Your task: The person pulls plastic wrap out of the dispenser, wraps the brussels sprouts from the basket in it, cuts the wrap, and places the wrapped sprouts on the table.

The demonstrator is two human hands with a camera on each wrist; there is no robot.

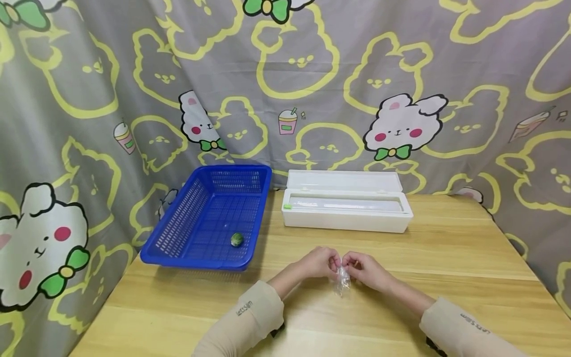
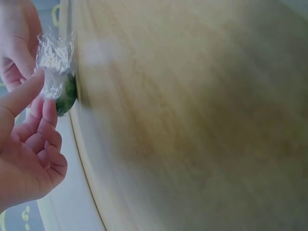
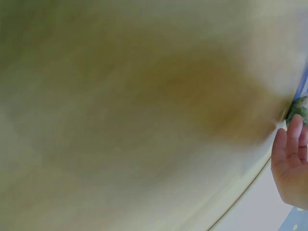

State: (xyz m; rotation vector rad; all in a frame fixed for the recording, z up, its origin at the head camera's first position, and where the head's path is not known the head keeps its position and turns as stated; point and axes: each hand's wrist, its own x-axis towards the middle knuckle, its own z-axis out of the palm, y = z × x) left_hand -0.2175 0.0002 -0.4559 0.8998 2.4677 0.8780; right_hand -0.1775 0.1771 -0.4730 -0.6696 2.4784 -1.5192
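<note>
Near the front middle of the table, a crumpled piece of clear plastic wrap (image 1: 342, 283) hangs between the two hands. My left hand (image 1: 320, 263) pinches it from one side with thumb and fingertips. From the other side my right hand (image 1: 367, 270) grips it too. In the left wrist view the bunched wrap (image 2: 54, 55) catches the light, and a small round green vegetable, like a Brussels sprout (image 2: 68, 96), shows beside the left fingertips. Part of that sprout (image 3: 299, 107) also appears at the right wrist view's edge, against the right hand's fingers.
A blue plastic basket (image 1: 153, 255) stands on the left, with one Brussels sprout (image 1: 237, 240) inside. Behind the hands lies a long white cling-film box (image 1: 343, 221), its lid (image 1: 343, 180) raised. A patterned curtain (image 1: 321, 64) hangs behind the wooden table (image 1: 468, 258).
</note>
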